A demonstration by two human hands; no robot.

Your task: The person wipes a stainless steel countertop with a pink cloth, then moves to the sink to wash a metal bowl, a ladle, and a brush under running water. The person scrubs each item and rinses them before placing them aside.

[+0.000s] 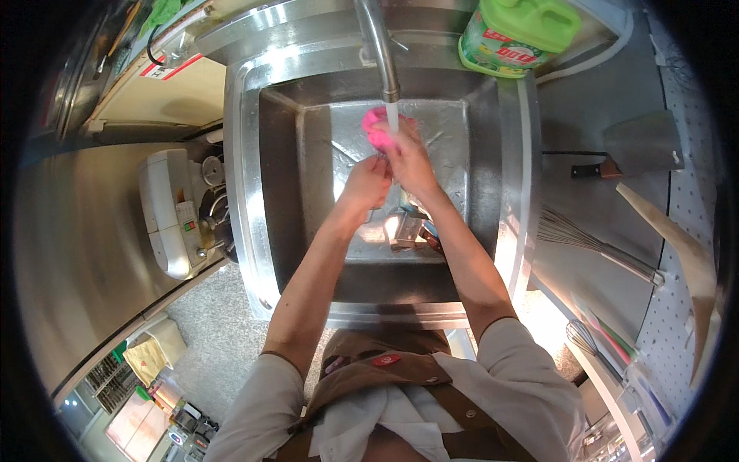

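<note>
Water runs from the metal faucet [385,75] onto a bright pink cloth [378,130] and my right hand [409,159], inside the stainless steel sink [317,231]. My right hand grips the cloth. Just below and to its left, my left hand [367,182] has its fingers closed on a small, thin object that I cannot make out. Both hands are close together above the sink floor. Near my right forearm, a small metal container [406,230] and some handled tools lie at the bottom of the sink, partly hidden by the arm.
A green detergent jug [514,40] stands at the sink's back right corner. A white stand mixer [170,213] is on the left. Along the right side are a cleaver [644,141], a large whisk [600,248] and a smaller whisk [583,338].
</note>
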